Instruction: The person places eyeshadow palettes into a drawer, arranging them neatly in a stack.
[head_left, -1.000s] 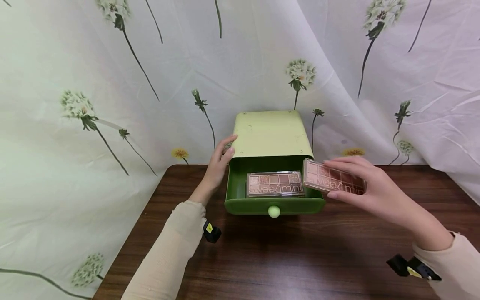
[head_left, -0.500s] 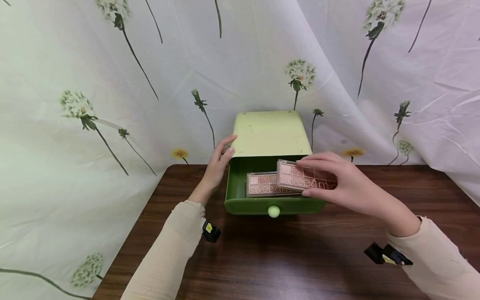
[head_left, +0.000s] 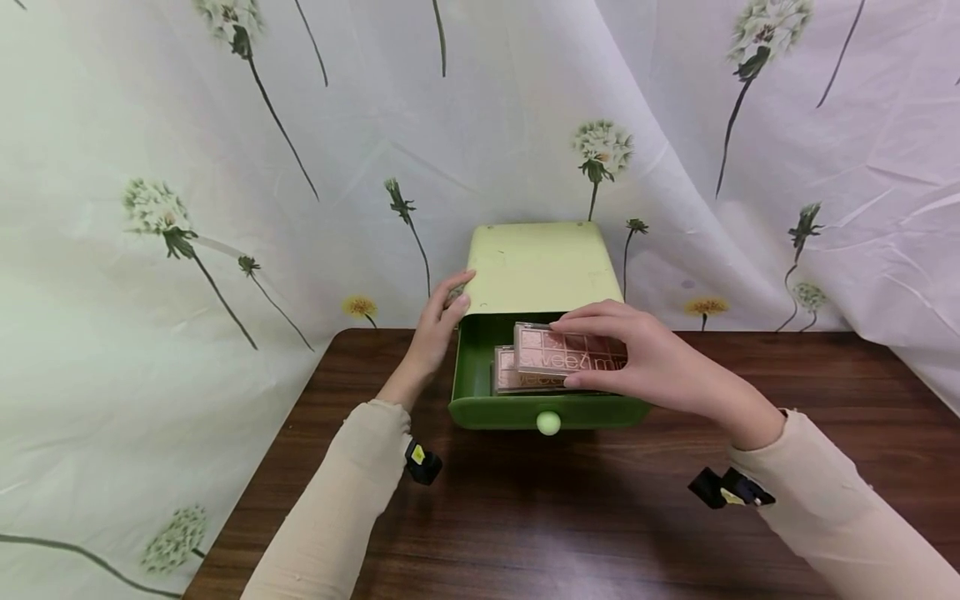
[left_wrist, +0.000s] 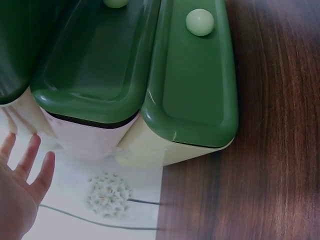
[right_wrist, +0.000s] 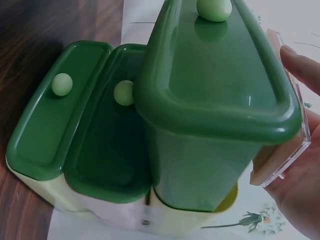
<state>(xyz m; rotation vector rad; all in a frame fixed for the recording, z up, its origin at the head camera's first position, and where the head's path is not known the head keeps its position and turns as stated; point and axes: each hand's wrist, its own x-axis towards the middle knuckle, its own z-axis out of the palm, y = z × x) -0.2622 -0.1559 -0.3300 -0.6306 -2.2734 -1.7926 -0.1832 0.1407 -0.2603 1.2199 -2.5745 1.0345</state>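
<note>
My right hand [head_left: 652, 354] pinches an eyeshadow palette [head_left: 542, 354] with a clear lid by its right part, thumb at the near edge and fingers at the far edge. This palette is slightly tilted above a second eyeshadow palette [head_left: 507, 381], which lies in the pulled-out green drawer [head_left: 498, 414] and is partly hidden; whether the two touch, I cannot tell. My left hand [head_left: 435, 329] rests against the left side of the pale yellow drawer cabinet [head_left: 543, 267], its fingers extended in the left wrist view. The right wrist view shows the held palette's edge [right_wrist: 295, 160] beside the drawer.
Below the pulled-out drawer, the wrist views show two closed green drawers, the middle drawer [left_wrist: 95, 70] and the bottom drawer [left_wrist: 197, 75], with round pale knobs. The cabinet stands on a dark wooden table [head_left: 525, 517] before a floral cloth [head_left: 322, 125].
My right hand has carried its palette leftward, from the drawer's right edge to over the palette inside, covering more of it. The left hand stays against the cabinet.
</note>
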